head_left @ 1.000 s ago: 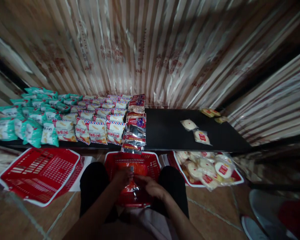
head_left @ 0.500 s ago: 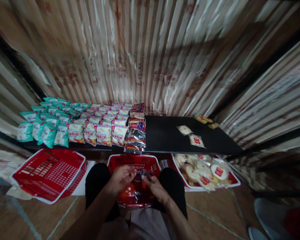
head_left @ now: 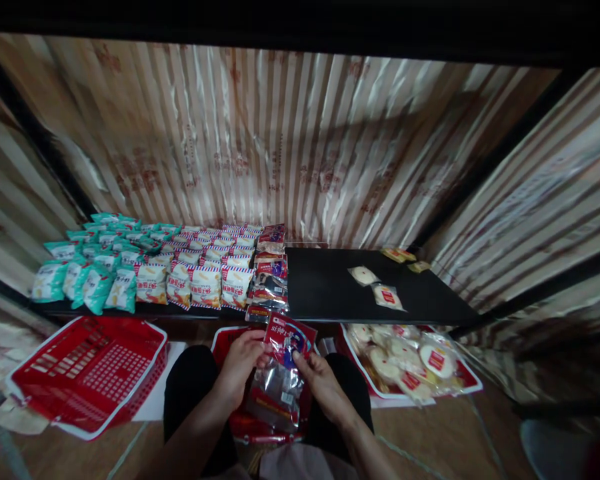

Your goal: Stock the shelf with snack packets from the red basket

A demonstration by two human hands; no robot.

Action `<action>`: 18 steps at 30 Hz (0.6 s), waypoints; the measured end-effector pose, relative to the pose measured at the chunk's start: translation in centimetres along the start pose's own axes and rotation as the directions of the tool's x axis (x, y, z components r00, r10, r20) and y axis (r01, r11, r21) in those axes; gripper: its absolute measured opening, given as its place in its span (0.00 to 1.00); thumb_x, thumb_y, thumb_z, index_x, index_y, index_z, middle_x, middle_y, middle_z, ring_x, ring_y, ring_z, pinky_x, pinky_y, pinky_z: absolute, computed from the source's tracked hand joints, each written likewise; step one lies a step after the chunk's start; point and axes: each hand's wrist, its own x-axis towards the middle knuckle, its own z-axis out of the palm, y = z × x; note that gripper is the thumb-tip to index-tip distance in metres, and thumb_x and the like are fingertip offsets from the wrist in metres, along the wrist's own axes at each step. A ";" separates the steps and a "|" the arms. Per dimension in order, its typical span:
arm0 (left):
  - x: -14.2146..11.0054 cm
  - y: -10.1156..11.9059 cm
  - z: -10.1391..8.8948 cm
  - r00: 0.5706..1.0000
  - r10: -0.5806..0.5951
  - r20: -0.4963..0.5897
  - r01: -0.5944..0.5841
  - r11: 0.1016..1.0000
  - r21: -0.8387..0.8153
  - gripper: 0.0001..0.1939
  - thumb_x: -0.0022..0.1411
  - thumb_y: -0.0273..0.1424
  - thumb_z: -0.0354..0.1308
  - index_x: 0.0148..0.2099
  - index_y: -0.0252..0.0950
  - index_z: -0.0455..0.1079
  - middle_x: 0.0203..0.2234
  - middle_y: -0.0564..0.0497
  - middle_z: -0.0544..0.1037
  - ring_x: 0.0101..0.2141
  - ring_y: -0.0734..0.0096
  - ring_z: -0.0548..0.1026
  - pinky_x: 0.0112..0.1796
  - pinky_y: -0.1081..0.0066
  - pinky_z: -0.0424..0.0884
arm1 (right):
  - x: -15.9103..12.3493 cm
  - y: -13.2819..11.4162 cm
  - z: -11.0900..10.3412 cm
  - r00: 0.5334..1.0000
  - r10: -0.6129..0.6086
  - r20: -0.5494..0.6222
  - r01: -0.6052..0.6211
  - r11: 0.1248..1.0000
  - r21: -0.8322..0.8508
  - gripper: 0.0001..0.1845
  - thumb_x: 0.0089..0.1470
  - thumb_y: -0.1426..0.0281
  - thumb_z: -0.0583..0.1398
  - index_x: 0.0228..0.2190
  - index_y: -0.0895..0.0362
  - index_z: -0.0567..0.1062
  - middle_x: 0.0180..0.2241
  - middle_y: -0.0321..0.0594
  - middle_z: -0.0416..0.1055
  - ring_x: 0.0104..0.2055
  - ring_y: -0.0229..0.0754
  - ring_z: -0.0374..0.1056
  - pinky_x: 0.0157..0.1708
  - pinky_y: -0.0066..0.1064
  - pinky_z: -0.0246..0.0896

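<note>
Between my two hands is a red and dark snack packet (head_left: 283, 373) with a clear lower part, held above the middle red basket (head_left: 222, 339). My right hand (head_left: 321, 380) pinches the packet's right side, thumb on its front. My left hand (head_left: 243, 363) grips the upper left edge with curled fingers. Just behind, a column of similar dark red packets (head_left: 270, 288) lies on the black shelf (head_left: 325, 283). White shrimp snack bags (head_left: 206, 287) stand to their left in rows. The basket's contents are mostly hidden by the packet and my hands.
Teal snack bags (head_left: 97, 290) fill the shelf's left end. Two round white wrapped crackers (head_left: 389, 297) and several yellow packets (head_left: 398, 255) lie on the right. A red basket (head_left: 95, 373) sits at left; another basket (head_left: 473, 379) holds wrapped white crackers. A dark shelf beam (head_left: 280, 37) crosses overhead.
The packet has come up out of the middle basket and now shows its front, with both hands on it. The view has tilted upward slightly, bringing the overhead beam into sight.
</note>
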 end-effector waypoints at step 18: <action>2.0 -0.7 1.2 0.860 0.501 0.100 -0.469 0.698 0.541 0.18 0.55 0.29 0.52 0.50 0.37 0.68 0.50 0.43 0.70 0.47 0.66 0.72 0.49 0.63 0.69 | 7.5 -7.9 0.3 0.964 -0.190 -0.188 0.175 0.980 -0.096 0.26 0.37 0.48 0.65 0.28 0.57 0.73 0.23 0.38 0.75 0.24 0.43 0.70 0.26 0.31 0.63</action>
